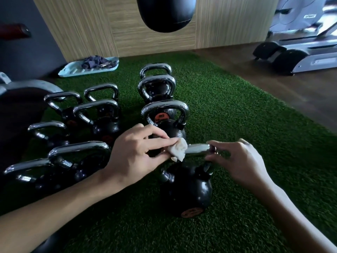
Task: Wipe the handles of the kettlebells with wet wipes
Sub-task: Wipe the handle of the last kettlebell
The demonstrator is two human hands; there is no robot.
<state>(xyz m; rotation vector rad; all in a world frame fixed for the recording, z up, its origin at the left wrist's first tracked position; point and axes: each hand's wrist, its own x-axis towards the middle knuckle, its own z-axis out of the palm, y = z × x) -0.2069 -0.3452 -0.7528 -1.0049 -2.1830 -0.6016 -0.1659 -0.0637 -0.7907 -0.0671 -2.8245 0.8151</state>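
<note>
A black kettlebell [186, 192] with a chrome handle [197, 148] stands on the green turf in front of me. My left hand [135, 154] pinches a crumpled white wet wipe [178, 148] against the left part of that handle. My right hand [238, 161] grips the handle's right end with its fingertips. Several more black kettlebells with chrome handles stand in rows beyond and to the left, the nearest [165, 117] just behind my left hand.
A light blue tray [73, 71] with dark cloths lies by the wooden wall at the back left. A black punching bag [166, 13] hangs overhead. Treadmill bases [291, 59] stand on the wood floor at the right. A large dark weight [21, 106] sits at the left.
</note>
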